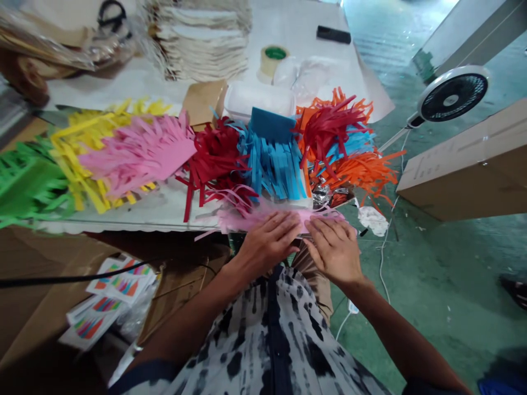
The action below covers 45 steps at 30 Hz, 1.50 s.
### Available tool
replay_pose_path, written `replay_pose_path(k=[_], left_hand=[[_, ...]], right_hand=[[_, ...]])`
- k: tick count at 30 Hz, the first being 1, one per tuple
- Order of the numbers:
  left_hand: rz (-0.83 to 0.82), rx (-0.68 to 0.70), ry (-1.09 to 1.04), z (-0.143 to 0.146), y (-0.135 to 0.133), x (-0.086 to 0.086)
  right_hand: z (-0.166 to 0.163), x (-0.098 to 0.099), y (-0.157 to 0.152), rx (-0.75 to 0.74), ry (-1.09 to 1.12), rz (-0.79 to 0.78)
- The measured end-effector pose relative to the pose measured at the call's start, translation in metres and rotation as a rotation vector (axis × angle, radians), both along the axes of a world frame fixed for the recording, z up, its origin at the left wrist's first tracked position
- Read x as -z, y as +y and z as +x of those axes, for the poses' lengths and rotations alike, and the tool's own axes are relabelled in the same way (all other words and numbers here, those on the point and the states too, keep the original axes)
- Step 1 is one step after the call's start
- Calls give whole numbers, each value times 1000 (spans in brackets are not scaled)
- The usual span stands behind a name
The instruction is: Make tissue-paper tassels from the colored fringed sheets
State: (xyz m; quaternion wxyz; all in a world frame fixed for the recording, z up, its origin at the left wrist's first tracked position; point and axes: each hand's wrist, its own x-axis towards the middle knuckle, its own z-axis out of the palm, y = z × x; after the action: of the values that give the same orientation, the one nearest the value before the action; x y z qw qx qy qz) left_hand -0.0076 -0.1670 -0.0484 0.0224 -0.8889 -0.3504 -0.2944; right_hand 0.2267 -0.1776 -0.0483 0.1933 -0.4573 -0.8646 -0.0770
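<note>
My left hand (267,241) and my right hand (335,249) lie side by side, palms down, pressing on a pink fringed paper strip (234,216) at the near edge of the white table (144,214). The fingers of both hands are flat and a little spread on the paper. Just beyond the hands lie piles of fringed paper: blue (274,162), dark red (214,159), and orange with red (349,148). Further left sit pink (140,153), yellow (82,137) and green (24,184) piles.
A tape roll (272,60), a white plastic box (257,99), a stack of folded cloth (201,44) and a black object (333,34) sit further back. A white fan (450,97) and a cardboard box (469,164) stand on the green floor at right. Printed cards (107,302) lie below the table.
</note>
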Motion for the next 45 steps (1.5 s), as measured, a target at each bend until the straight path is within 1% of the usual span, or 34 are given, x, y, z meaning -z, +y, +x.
replay_pose_path(k=[3, 5, 7, 10, 13, 16, 20, 23, 30, 34, 36, 38, 39, 40, 42, 44, 45], left_hand=[[-68, 2, 34, -1, -2, 14], [-86, -1, 4, -6, -2, 15], [-99, -21, -54, -12, -1, 10], [-188, -65, -131, -20, 3, 0], [-277, -148, -157, -26, 6, -7], [-305, -239, -150, -29, 8, -9], [-312, -359, -145, -26, 11, -9], [-286, -416, -90, -21, 14, -9], [-189, -449, 68, -17, 23, -7], [-168, -459, 116, -17, 26, -7], [-155, -463, 104, -16, 25, -9], [-90, -447, 55, -14, 24, -11], [-39, -416, 31, -13, 24, -11], [14, -365, 15, -12, 24, -12], [82, -219, 21, -11, 25, -11], [82, -102, 55, -12, 25, -10], [73, -74, 70, -13, 26, -9]], right_hand=[[7, -3, 0, -32, 38, 16], [11, -6, 2, -50, 68, -29], [15, -11, 6, -64, 104, -117], [18, -19, 16, -65, 177, -242], [16, -25, 27, -7, 193, -326], [9, -29, 36, 76, 114, -361], [1, -28, 44, 152, -8, -346], [-1, -26, 49, 167, -69, -310], [-3, -22, 53, 159, -144, -244], [-7, -25, 49, 185, -181, -208], [-11, -27, 44, 204, -170, -149], [-17, -28, 35, 173, -116, -70], [-20, -27, 31, 123, -81, -37], [-23, -25, 26, 57, -53, -18], [-24, -18, 17, -68, -24, -15], [-16, -12, 12, -121, -14, -38], [-8, -10, 11, -119, -8, -44]])
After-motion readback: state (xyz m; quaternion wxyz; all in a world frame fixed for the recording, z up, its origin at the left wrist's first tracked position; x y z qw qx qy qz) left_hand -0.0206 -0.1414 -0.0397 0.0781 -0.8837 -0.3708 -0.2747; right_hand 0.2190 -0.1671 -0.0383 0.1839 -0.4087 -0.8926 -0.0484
